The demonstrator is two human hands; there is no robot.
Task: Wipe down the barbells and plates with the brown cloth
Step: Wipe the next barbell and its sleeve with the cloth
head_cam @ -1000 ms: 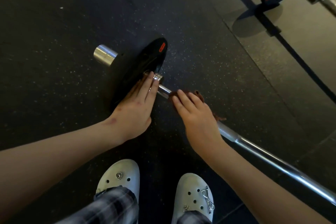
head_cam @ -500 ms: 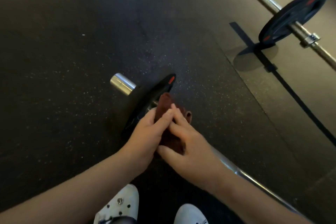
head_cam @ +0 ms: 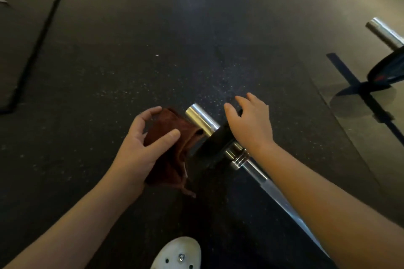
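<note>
Left hand (head_cam: 140,146) grips the brown cloth (head_cam: 172,137) between thumb and curled fingers, just left of the near barbell (head_cam: 201,120) at its chrome end. Right hand (head_cam: 251,124), fingers loosely spread, rests on the black plate (head_cam: 216,140). A second barbell (head_cam: 384,33) lies far right

I see my left hand (head_cam: 140,150) pinching the brown cloth (head_cam: 169,123) just beside the chrome sleeve (head_cam: 202,120) of the near barbell (head_cam: 282,199). My right hand (head_cam: 251,124) rests on the black plate (head_cam: 216,140), fingers loosely spread. A second plate (head_cam: 387,67) stands at the right edge, and a white shoe (head_cam: 179,253) shows below.
</note>
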